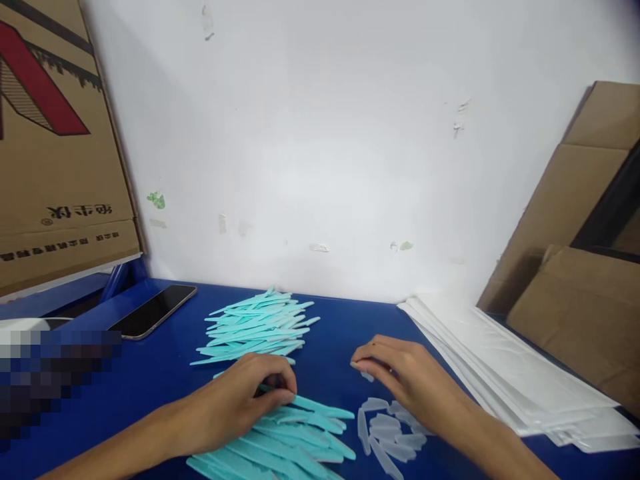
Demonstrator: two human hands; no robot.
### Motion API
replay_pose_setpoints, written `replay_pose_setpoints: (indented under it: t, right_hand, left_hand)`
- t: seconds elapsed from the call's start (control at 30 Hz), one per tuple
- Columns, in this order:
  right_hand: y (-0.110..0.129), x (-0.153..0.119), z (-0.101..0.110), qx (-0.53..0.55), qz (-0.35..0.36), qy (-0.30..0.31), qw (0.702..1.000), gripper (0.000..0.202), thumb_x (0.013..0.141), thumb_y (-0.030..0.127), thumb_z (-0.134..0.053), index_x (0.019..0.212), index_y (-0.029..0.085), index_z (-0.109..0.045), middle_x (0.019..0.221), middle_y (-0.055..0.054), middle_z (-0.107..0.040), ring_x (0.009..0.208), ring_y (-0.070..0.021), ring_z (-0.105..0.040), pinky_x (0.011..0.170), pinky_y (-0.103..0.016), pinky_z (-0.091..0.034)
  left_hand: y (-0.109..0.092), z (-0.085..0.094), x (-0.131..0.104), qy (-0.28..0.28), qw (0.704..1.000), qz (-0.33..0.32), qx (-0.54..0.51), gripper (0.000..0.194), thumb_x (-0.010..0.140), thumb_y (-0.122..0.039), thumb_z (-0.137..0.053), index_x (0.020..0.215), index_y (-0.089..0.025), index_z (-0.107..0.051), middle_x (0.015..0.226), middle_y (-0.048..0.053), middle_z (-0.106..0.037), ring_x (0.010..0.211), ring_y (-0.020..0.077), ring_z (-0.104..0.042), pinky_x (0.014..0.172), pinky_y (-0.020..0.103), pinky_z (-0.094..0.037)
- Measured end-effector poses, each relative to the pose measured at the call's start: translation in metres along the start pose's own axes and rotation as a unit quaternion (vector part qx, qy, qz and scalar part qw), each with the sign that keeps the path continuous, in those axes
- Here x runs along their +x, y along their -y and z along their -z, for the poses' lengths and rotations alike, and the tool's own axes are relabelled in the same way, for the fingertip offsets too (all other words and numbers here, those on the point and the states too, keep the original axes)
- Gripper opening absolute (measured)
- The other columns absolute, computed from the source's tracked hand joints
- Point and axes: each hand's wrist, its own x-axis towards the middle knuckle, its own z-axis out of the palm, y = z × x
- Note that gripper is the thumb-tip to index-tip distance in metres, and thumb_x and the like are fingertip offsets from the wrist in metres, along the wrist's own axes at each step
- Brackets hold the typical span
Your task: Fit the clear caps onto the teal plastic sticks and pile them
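Observation:
My left hand [250, 400] is closed, thumb against fingers, on a thin turquoise stick [320, 405] above the nearer pile of turquoise sticks [280, 447]. Behind it lies a second pile of the same sticks [257, 327]. To the right, my right hand [400, 373] has its thumb and fingertips pinched together over the blue table; what is between them, if anything, is too small to make out. A small translucent piece [367, 377] shows just under those fingertips. Several translucent blade-shaped caps [387, 430] lie loose below my right hand.
A phone [155, 311] lies on the blue table [345, 333] at the left. White plastic bags [515, 373] are stacked on the right. Cardboard boxes stand at the left [65, 153] and right [585, 313], with a white wall [320, 153] behind.

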Motion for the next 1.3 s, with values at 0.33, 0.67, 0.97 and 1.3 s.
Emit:
replay_pose_setpoints:
  t: [0.33, 0.67, 0.97, 1.3]
  right_hand:
    - [0.008, 0.004, -0.01, 0.287, -0.164, -0.063, 0.942, 0.032, 0.094, 0.053, -0.063, 0.086, 0.022, -0.067, 0.084, -0.003, -0.076, 0.057, -0.0139, -0.062, 0.055, -0.027, -0.049]
    - [0.011, 0.005, -0.016, 0.408, -0.175, -0.025, 0.895, 0.033, 0.091, 0.052, -0.066, 0.089, 0.019, -0.063, 0.093, -0.006, -0.076, 0.056, -0.011, -0.064, 0.049, -0.022, -0.039]
    - [0.009, 0.006, -0.016, 0.413, -0.202, -0.059, 0.886, 0.038, 0.09, 0.056, -0.067, 0.086, 0.019, -0.062, 0.09, -0.007, -0.078, 0.051, -0.0118, -0.064, 0.047, -0.023, -0.041]
    - [0.014, 0.005, -0.018, 0.4, -0.189, -0.065, 0.894, 0.035, 0.092, 0.054, -0.065, 0.089, 0.019, -0.063, 0.091, -0.006, -0.077, 0.053, -0.0113, -0.065, 0.046, -0.022, -0.038]
  left_hand:
    - [0.004, -0.001, 0.004, -0.078, 0.997, -0.005, -0.027, 0.027, 0.104, -0.045, -0.04, 0.096, -0.024, -0.055, 0.085, 0.0, -0.063, 0.076, 0.0164, -0.054, 0.064, 0.026, -0.038]
    - [0.001, -0.002, 0.003, -0.069, 0.996, -0.007, -0.058, 0.03, 0.104, -0.048, -0.04, 0.097, -0.023, -0.055, 0.087, 0.0, -0.062, 0.08, 0.0169, -0.057, 0.07, 0.028, -0.041]
    - [0.0, 0.0, 0.005, -0.095, 0.994, -0.007, -0.044, 0.03, 0.104, -0.048, -0.041, 0.096, -0.023, -0.055, 0.084, 0.0, -0.062, 0.075, 0.0164, -0.054, 0.064, 0.027, -0.038]
    - [-0.005, -0.002, 0.001, -0.07, 0.995, -0.002, -0.077, 0.028, 0.104, -0.046, -0.041, 0.097, -0.023, -0.054, 0.084, -0.001, -0.062, 0.069, 0.0139, -0.049, 0.061, 0.025, -0.036]
